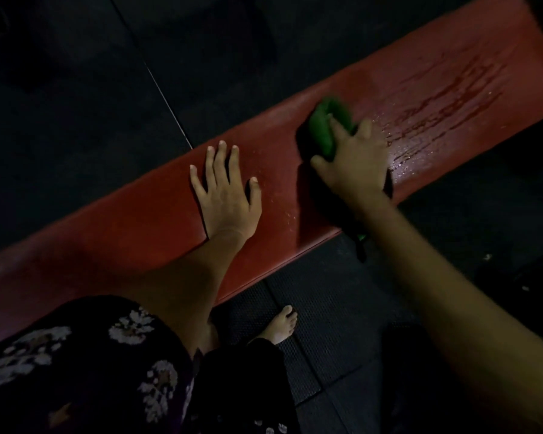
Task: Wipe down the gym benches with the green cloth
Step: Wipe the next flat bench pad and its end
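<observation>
A long red padded gym bench [132, 233] runs diagonally from lower left to upper right. My left hand [228, 192] rests flat on its middle, fingers spread and straight. To the right, my right hand [355, 158] grips a bunched green cloth [325, 125] and presses it on the bench top. Wet streaks and droplets [445, 114] glisten on the bench to the right of the cloth. Part of the cloth is hidden under my palm, and a small green bit [361, 237] shows under my right wrist at the bench's near edge.
Dark rubber floor mats [326, 324] surround the bench, with seams between tiles. My bare foot [281, 325] stands on the mat just in front of the bench. Dark floral-patterned clothing [91, 364] fills the lower left. The room is dim.
</observation>
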Available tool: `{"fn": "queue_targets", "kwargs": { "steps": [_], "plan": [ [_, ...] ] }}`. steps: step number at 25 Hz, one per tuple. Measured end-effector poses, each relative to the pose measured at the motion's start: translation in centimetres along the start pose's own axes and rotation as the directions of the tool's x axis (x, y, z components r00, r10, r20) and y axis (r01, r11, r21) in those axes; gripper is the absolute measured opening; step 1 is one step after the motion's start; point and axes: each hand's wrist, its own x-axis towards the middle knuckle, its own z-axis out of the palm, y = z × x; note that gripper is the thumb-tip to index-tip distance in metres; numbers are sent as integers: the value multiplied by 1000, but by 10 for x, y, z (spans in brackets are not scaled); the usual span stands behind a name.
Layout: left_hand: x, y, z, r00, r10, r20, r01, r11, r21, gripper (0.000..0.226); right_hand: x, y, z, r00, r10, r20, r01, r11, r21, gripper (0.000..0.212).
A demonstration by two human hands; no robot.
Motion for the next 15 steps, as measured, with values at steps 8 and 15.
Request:
{"fn": "queue_targets", "kwargs": {
  "steps": [8, 15],
  "plan": [
    [10, 19, -16, 992, -121, 26, 123, 991, -49, 57, -2, 91, -4, 993, 108, -57, -107, 994, 18, 67],
    [34, 106, 7, 977, 193, 93, -192, 981, -23, 57, -22, 88, 5, 989, -139, -57, 136, 989, -56, 68]
  ]
}}
